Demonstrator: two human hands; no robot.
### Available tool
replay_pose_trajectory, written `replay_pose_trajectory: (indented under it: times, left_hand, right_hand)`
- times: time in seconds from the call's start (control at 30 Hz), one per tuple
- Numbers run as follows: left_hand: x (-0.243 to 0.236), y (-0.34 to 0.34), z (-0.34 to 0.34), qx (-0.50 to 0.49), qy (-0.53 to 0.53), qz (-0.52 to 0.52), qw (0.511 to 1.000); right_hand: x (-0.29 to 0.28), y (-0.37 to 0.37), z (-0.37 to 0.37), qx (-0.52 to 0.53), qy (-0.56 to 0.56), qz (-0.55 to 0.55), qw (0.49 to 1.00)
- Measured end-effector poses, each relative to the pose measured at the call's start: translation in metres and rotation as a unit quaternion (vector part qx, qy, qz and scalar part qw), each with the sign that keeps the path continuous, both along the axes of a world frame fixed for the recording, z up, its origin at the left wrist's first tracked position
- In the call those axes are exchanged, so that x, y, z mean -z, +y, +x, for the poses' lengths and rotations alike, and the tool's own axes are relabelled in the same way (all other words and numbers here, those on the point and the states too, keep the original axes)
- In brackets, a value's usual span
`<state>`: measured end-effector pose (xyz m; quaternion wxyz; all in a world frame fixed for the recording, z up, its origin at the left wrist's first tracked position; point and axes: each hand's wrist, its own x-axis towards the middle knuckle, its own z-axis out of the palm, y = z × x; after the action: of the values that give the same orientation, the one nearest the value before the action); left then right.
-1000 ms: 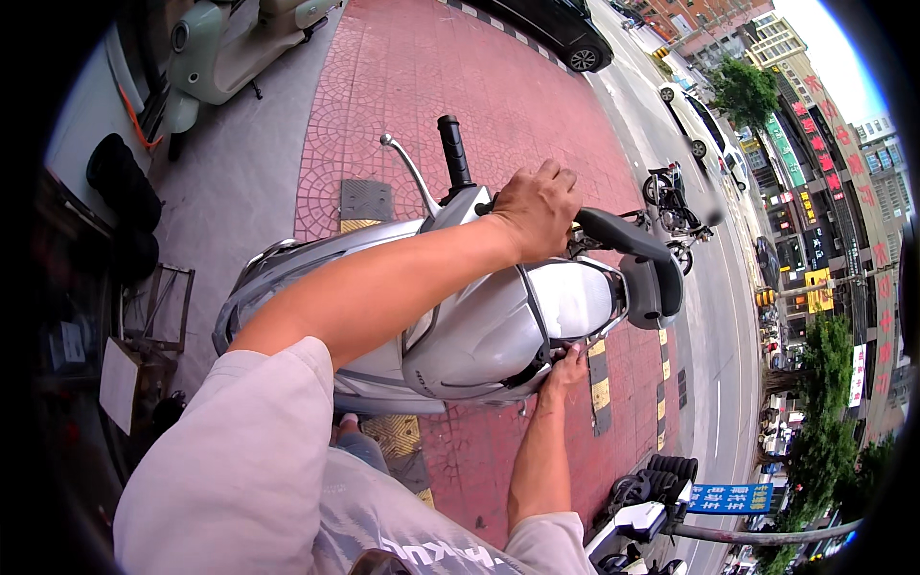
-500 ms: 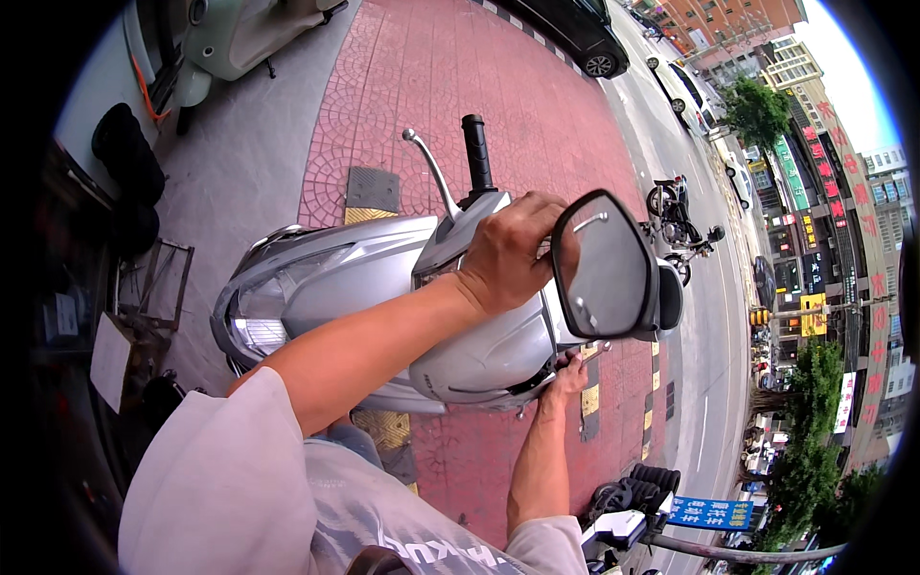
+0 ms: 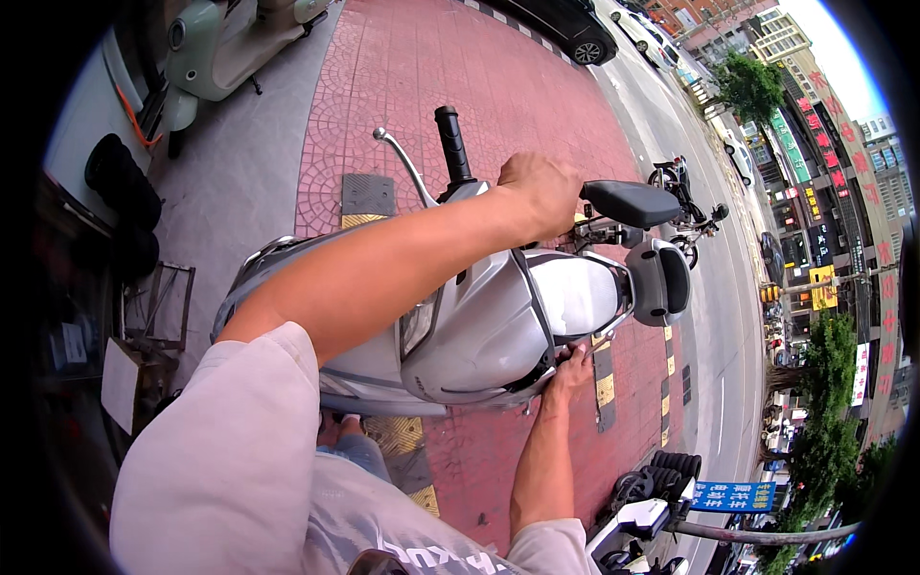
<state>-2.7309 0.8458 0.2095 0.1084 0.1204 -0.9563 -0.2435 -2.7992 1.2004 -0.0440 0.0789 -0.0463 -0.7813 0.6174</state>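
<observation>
Silver scooter (image 3: 479, 326) stands on red brick pavement (image 3: 460, 67), front end under the person, seat (image 3: 575, 292) pointing toward the road. Left hand (image 3: 541, 192) is up at the handlebar area, fingers curled round the stem of the black mirror (image 3: 631, 203); black grip (image 3: 450, 144) and brake lever (image 3: 407, 165) sit just beside the forearm. Right hand (image 3: 570, 369) is low on the scooter's side panel, fingers pressed to its lower edge; can't tell if gripping. Pale green scooter (image 3: 225, 43) parked well apart, top left.
</observation>
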Motion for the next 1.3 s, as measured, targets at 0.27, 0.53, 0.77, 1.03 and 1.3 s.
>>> replay_pose_trajectory:
  times: [0.27, 0.53, 0.77, 1.03, 1.3]
  left_hand:
    - [0.044, -0.006, 0.012, 0.131, 0.368, -0.104, 0.915]
    - [0.061, 0.038, 0.027, -0.070, 0.445, 0.033, 0.892]
    - [0.069, 0.015, 0.047, 0.075, 0.490, 0.153, 0.855]
    - [0.067, 0.041, 0.067, -0.055, 0.508, 0.187, 0.839]
    - [0.038, -0.005, 0.043, -0.076, 0.370, 0.478, 0.793]
  right_hand:
    - [-0.007, -0.002, 0.000, 0.002, -0.036, -0.008, 0.999]
    - [0.005, 0.010, -0.008, -0.023, -0.026, -0.047, 0.998]
    - [0.006, 0.010, -0.011, -0.028, -0.036, -0.054, 0.998]
    - [0.015, 0.017, -0.019, -0.023, -0.017, -0.050, 0.998]
    - [0.007, 0.010, -0.012, -0.006, -0.032, -0.049, 0.998]
